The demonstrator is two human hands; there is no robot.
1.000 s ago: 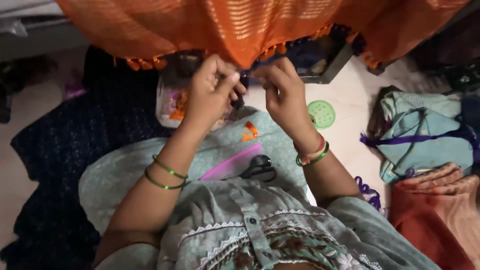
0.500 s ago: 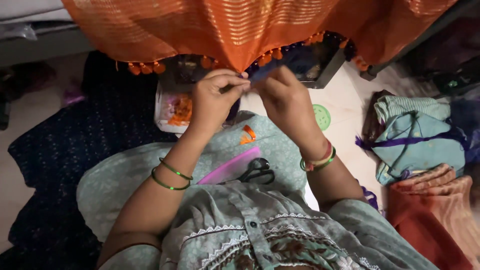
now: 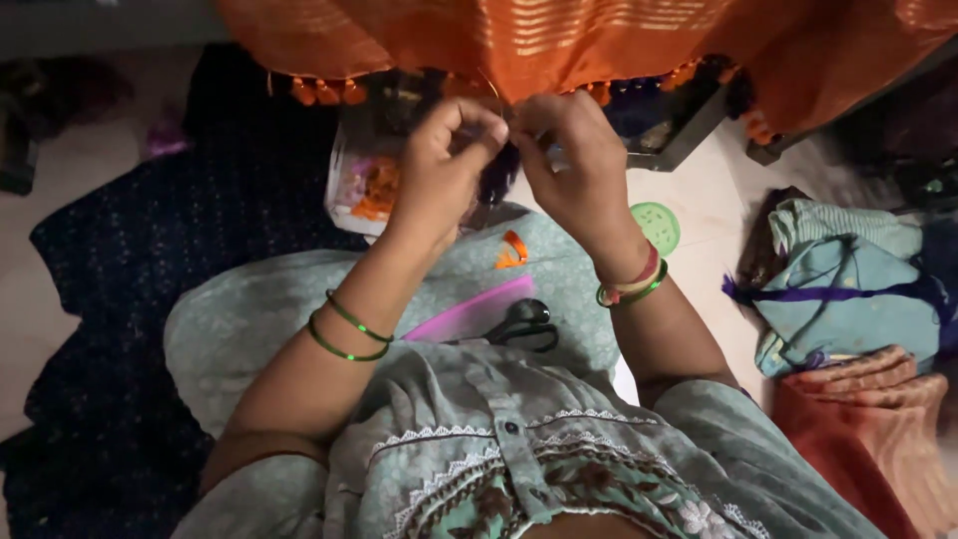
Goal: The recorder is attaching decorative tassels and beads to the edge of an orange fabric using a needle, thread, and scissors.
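Note:
An orange striped cloth [image 3: 559, 40] hangs across the top of the head view, its lower edge trimmed with small orange tassels [image 3: 324, 92]. My left hand [image 3: 444, 165] and my right hand [image 3: 569, 160] meet at that edge, fingers pinched together on the cloth's hem. Whether a needle or thread is between the fingers I cannot tell. On my lap lie black-handled scissors [image 3: 524, 324], a pink strip [image 3: 469, 317] and a small orange scrap [image 3: 512, 250].
A clear plastic box [image 3: 359, 185] with orange bits sits beyond my knees. A green round lid [image 3: 657, 226] lies on the floor at right. Folded teal and red clothes [image 3: 848, 299] are piled far right. A dark blue cloth [image 3: 130, 299] covers the left floor.
Both hands have stayed pinched together on the hem, shifting slightly up in the view. The cloth's tasselled edge has swung a little; the view has tilted.

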